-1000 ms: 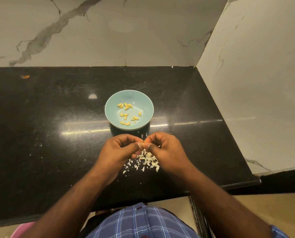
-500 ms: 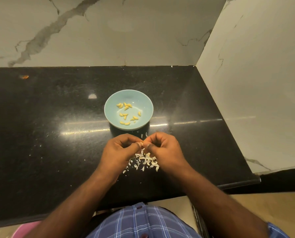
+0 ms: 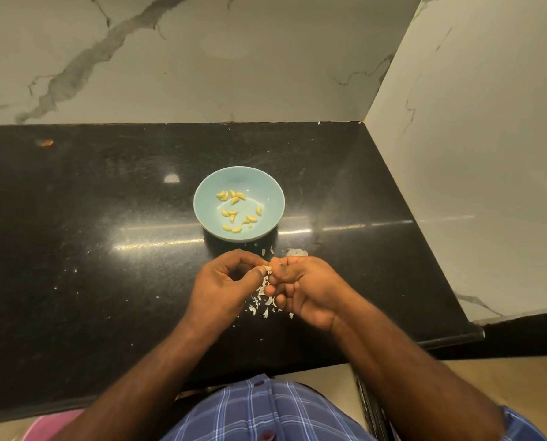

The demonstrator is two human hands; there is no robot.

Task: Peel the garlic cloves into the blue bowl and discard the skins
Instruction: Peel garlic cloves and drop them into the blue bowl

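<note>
Both hands' grip [image 3: 267,271] pinching garlic clove [image 3: 267,268]

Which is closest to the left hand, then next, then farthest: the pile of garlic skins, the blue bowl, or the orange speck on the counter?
From the left hand:
1. Pile of garlic skins, right beside it, partly under the hands.
2. Blue bowl, just beyond the hands, holding peeled cloves.
3. Orange speck, far off near the counter's back left.
</note>
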